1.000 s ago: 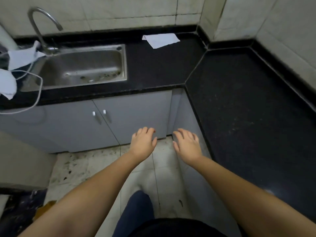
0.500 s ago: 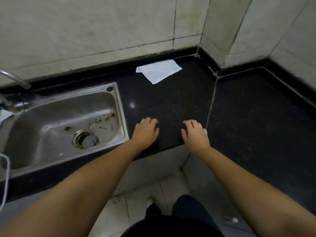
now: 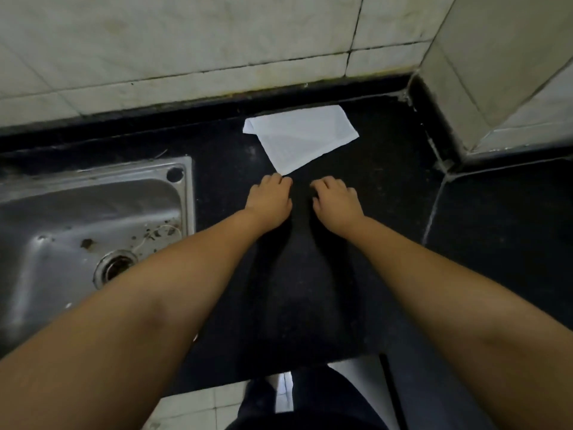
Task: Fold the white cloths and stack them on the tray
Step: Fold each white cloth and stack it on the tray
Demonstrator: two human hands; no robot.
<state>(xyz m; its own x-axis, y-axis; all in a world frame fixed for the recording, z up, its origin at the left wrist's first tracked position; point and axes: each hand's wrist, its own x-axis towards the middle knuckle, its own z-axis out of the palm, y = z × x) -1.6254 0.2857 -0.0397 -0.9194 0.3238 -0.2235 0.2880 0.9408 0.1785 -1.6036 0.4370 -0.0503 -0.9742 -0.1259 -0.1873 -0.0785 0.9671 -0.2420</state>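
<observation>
step: reach for white cloth [image 3: 302, 136], frame centre-top | left hand [image 3: 269, 198], right hand [image 3: 336, 201] loose, empty | next: pinch near corner

Open dark worktop in front and to the right; sink to the left, tiled walls behind.

The black worktop [image 3: 310, 290] lies bare from its front edge up to both hands, and its right wing past the seam is bare too. The left hand [image 3: 269, 197] and right hand [image 3: 336, 200] sit side by side with a narrow strip of worktop between them. Just beyond the left hand's fingertips lies the white cloth [image 3: 302, 138], flat, near the back edge. The steel sink [image 3: 183, 193] drops away along the left. The tiled wall [image 3: 186, 51] closes the back edge, and a tiled pillar [image 3: 496, 72] juts in at the back right corner.
</observation>
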